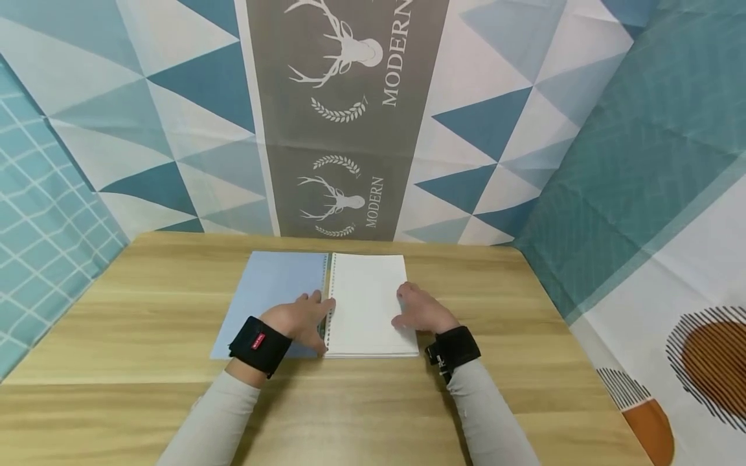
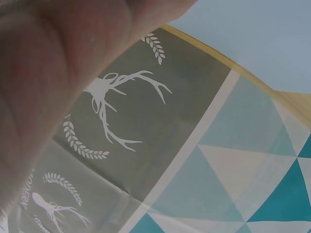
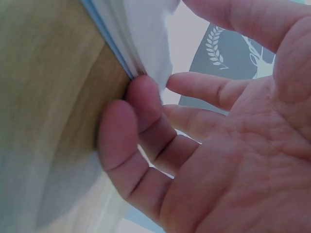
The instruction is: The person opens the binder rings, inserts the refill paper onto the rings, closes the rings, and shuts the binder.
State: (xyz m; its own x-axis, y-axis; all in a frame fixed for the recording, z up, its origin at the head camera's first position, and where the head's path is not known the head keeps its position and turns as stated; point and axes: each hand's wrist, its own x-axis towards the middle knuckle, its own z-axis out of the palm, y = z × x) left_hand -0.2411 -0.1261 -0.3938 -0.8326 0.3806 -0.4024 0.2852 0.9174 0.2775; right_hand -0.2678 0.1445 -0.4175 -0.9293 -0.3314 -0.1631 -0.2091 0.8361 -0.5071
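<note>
A spiral-bound notebook lies open on the table, its light blue cover (image 1: 282, 278) at the left and white pages (image 1: 367, 301) at the right. Across the binding rests my left hand (image 1: 300, 320), fingers spread, with the fingertips at the inner margin of the page. In the left wrist view its palm side fills the upper left, beside the pale blue cover (image 2: 252, 43); its fingertips are hidden there. My right hand (image 1: 425, 312) is at the right edge of the pages. The right wrist view shows its loosely bent fingers (image 3: 119, 136), with fingertips against the page stack (image 3: 141, 34).
The wooden table (image 1: 146, 304) extends around the notebook. Behind it hangs a cloth (image 1: 204, 129) with triangles and deer heads, and a teal and white cloth (image 1: 629, 226) hangs at the right. Black bands (image 1: 260, 346) are on both wrists.
</note>
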